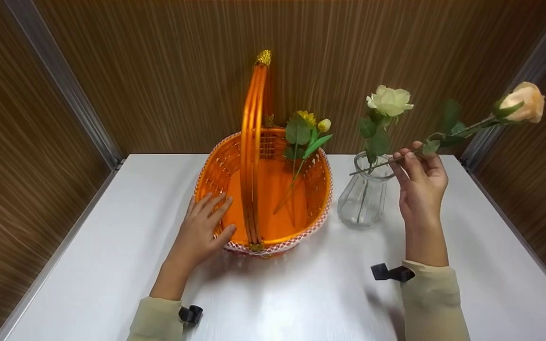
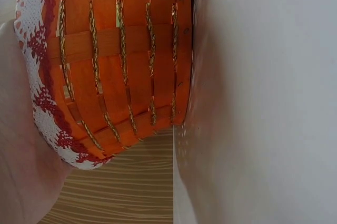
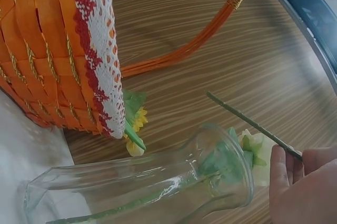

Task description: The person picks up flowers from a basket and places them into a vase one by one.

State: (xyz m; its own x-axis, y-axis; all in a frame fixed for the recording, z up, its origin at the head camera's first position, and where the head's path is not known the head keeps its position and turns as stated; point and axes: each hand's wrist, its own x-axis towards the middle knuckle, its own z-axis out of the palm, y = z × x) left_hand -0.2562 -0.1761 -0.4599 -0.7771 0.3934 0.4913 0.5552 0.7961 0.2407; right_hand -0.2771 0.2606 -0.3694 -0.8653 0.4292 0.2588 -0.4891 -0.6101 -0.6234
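Currently, my right hand (image 1: 420, 184) pinches the peach rose (image 1: 526, 103) right of the basket (image 1: 273, 189); my left hand (image 1: 203, 229), unclenched, touches its rim (image 1: 296, 240).

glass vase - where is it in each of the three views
Head: the glass vase stands right of centre, beside the orange basket.
Left wrist: not in it.
Right wrist: along the bottom, left to centre, appearing sideways with its mouth towards the right.
Shared landmark: the basket's red-and-white lace trim.
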